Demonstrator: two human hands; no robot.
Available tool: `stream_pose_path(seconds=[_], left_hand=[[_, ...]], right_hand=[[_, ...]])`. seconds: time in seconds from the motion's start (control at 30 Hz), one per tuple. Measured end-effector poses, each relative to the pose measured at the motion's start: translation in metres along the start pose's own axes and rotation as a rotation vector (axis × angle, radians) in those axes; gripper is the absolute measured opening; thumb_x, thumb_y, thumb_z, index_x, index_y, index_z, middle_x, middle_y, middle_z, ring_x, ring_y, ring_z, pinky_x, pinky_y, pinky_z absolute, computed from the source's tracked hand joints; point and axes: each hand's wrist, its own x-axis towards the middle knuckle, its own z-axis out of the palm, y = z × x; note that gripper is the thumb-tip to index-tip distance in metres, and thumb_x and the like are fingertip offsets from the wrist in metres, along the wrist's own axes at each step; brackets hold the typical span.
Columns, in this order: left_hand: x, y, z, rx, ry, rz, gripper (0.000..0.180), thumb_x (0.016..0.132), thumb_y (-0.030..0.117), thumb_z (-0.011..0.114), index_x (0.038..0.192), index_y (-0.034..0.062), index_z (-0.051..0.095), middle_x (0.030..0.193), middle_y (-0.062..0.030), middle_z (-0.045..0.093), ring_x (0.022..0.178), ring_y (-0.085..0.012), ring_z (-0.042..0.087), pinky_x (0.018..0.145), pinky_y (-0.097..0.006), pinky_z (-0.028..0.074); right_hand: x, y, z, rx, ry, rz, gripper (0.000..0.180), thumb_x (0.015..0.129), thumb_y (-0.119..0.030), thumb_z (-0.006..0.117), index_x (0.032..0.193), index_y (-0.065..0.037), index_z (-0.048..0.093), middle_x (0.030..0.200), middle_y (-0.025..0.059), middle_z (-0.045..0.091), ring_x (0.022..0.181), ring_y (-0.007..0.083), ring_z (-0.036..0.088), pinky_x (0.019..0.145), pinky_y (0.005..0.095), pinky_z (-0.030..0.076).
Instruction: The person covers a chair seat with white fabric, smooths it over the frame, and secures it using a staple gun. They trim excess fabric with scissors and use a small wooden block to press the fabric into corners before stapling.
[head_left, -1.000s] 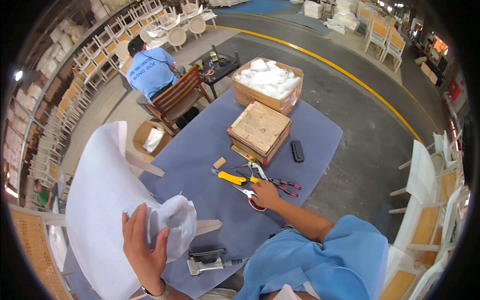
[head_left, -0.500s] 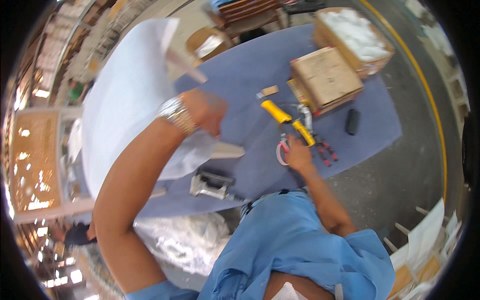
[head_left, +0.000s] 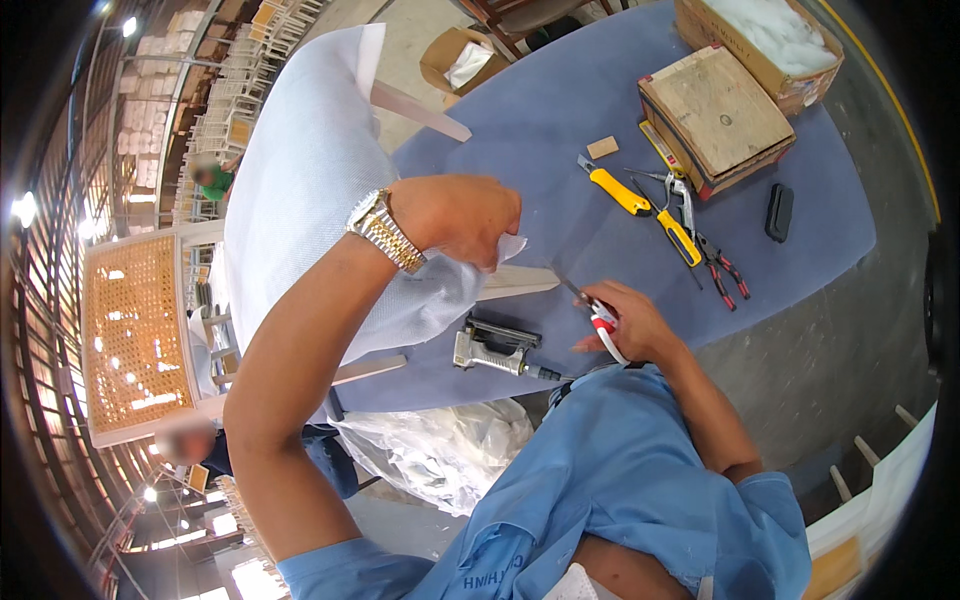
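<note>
My left hand [head_left: 460,218], with a gold and silver watch on its wrist, is closed on the edge of a white mesh-like fabric [head_left: 310,170]. A small tip of the fabric sticks out past the fingers. The fabric covers a piece of furniture lying on the blue-topped table [head_left: 560,240], and pale wooden legs [head_left: 425,112] stick out from it. In my right hand [head_left: 640,322] is a pair of scissors [head_left: 606,330] with red and white handles. Their blades point up and left toward the nearest leg. Between my hands and my body lies a grey staple gun [head_left: 490,352] with a hose.
Right on the table are a yellow utility knife [head_left: 618,190], a yellow-handled screwdriver [head_left: 680,238], red-and-black pliers [head_left: 724,276], a black case [head_left: 780,212] and a wooden-topped box [head_left: 715,120]. Behind stands a carton [head_left: 808,82] of white stuffing. Clear plastic [head_left: 440,450] hangs below the table. Other people are at left.
My right hand has picked up the scissors from beside the tools and brought them nearer my body. My left hand stays at the fabric's edge. The whole view has shifted.
</note>
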Motion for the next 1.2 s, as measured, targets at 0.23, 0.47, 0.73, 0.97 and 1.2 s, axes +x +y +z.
stream_pose_path(seconds=[0.23, 0.47, 0.73, 0.97, 1.2], left_hand=[[0.010, -0.011, 0.011, -0.115, 0.100, 0.137, 0.030, 0.073, 0.018, 0.075, 0.093, -0.0049, 0.074, 0.085, -0.0236, 0.071, 0.084, -0.0388, 0.068, 0.077, -0.042, 0.053], [0.015, 0.004, 0.000, -0.142, -0.096, 0.016, 0.031, 0.073, 0.016, 0.076, 0.099, -0.0008, 0.075, 0.098, -0.0210, 0.072, 0.099, -0.0343, 0.068, 0.083, -0.041, 0.054], [0.012, -0.003, 0.007, -0.173, 0.052, 0.124, 0.031, 0.076, 0.018, 0.076, 0.098, -0.0036, 0.074, 0.090, -0.0231, 0.072, 0.092, -0.0385, 0.068, 0.082, -0.043, 0.053], [0.012, 0.000, 0.000, -0.112, 0.022, 0.154, 0.032, 0.076, 0.019, 0.076, 0.099, -0.0033, 0.074, 0.090, -0.0228, 0.072, 0.092, -0.0389, 0.068, 0.083, -0.043, 0.052], [0.013, -0.009, 0.013, -0.169, 0.164, 0.219, 0.030, 0.076, 0.020, 0.076, 0.095, -0.0025, 0.075, 0.085, -0.0224, 0.071, 0.089, -0.0395, 0.067, 0.081, -0.044, 0.051]], right_hand=[[0.031, -0.006, 0.012, -0.012, -0.073, -0.154, 0.061, 0.074, -0.046, 0.086, 0.116, -0.007, 0.066, 0.101, 0.0101, 0.062, 0.098, 0.0304, 0.059, 0.084, 0.0380, 0.048], [0.041, -0.014, 0.030, 0.069, -0.010, -0.284, 0.060, 0.074, -0.037, 0.088, 0.118, -0.004, 0.066, 0.098, 0.0109, 0.063, 0.088, 0.0285, 0.062, 0.075, 0.0364, 0.051], [0.044, -0.019, 0.036, 0.019, 0.037, -0.262, 0.052, 0.076, -0.041, 0.085, 0.106, -0.003, 0.069, 0.092, 0.0116, 0.065, 0.082, 0.0298, 0.064, 0.074, 0.0381, 0.052], [0.036, -0.021, 0.020, 0.023, -0.053, -0.176, 0.051, 0.074, -0.032, 0.088, 0.109, -0.002, 0.066, 0.092, 0.0114, 0.065, 0.080, 0.0306, 0.062, 0.071, 0.0370, 0.050], [0.060, -0.032, 0.033, -0.047, 0.054, -0.326, 0.061, 0.076, -0.053, 0.081, 0.111, -0.005, 0.069, 0.104, 0.0135, 0.067, 0.090, 0.0326, 0.066, 0.076, 0.0403, 0.054]])
